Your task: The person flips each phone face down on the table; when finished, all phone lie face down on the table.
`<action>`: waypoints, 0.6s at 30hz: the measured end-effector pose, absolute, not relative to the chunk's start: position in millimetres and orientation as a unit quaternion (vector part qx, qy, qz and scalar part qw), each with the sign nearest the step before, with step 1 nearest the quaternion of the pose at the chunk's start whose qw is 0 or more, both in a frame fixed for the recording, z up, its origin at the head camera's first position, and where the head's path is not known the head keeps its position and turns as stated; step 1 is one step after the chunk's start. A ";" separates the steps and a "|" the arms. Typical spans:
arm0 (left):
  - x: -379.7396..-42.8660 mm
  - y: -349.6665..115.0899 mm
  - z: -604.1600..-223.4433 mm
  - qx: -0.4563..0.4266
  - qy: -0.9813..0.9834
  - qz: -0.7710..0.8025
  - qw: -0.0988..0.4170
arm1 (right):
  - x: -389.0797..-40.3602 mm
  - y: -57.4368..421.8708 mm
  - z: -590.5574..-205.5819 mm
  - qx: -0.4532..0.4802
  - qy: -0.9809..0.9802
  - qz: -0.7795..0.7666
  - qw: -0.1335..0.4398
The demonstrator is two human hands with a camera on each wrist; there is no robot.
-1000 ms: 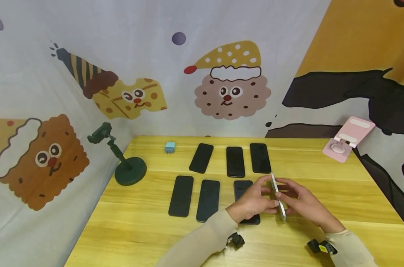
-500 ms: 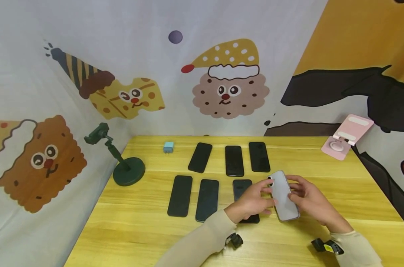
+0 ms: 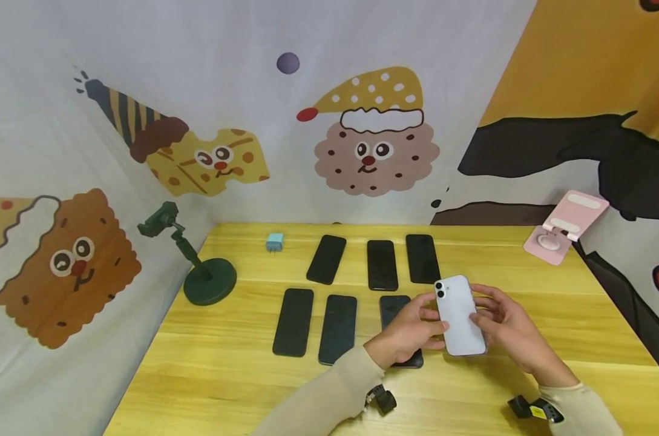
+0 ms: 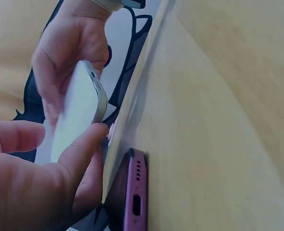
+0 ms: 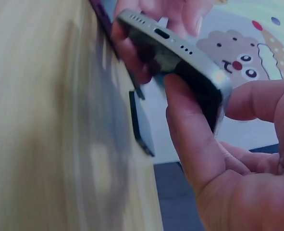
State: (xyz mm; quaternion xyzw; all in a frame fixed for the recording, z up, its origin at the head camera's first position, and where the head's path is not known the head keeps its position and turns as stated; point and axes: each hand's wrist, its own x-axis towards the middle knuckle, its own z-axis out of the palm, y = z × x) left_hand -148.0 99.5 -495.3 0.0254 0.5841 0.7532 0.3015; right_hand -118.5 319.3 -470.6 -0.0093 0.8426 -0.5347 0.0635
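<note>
A white smartphone [image 3: 460, 318] is held up between both hands in the head view, its back with two camera lenses facing the head camera. My left hand [image 3: 411, 328] holds its left edge, thumb near the back and fingers behind. On the opposite edge, my right hand [image 3: 506, 330] grips it with the thumb on the back. In the right wrist view, the phone's bottom edge [image 5: 168, 38] shows a charging port and the right fingers [image 5: 194, 130] support the dark screen side. Beneath the left hand lies a dark phone [image 3: 394, 306], partly hidden, its purplish edge [image 4: 136, 192] showing in the left wrist view.
Several dark phones [image 3: 293, 322] lie face up in two rows on the wooden table [image 3: 220, 375]. A green phone stand [image 3: 209, 281] stands at the left, a blue charger plug [image 3: 275, 242] at the back, and a pink folding stand [image 3: 566, 227] at the back right.
The white phone has turned from edge-on to showing its whole back to the head camera. Both hands have stayed at its sides, shifting slightly.
</note>
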 end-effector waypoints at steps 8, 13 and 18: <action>-145.4 105.1 -491.4 0.025 0.599 0.747 0.286 | -123.4 331.5 -485.5 0.013 0.857 -0.510 0.078; -144.4 105.8 -488.4 0.039 0.629 0.720 0.289 | -125.9 334.8 -490.7 0.031 0.870 -0.482 0.104; -145.1 103.9 -483.9 0.055 0.669 0.683 0.288 | -129.8 334.7 -491.5 0.042 0.884 -0.451 0.113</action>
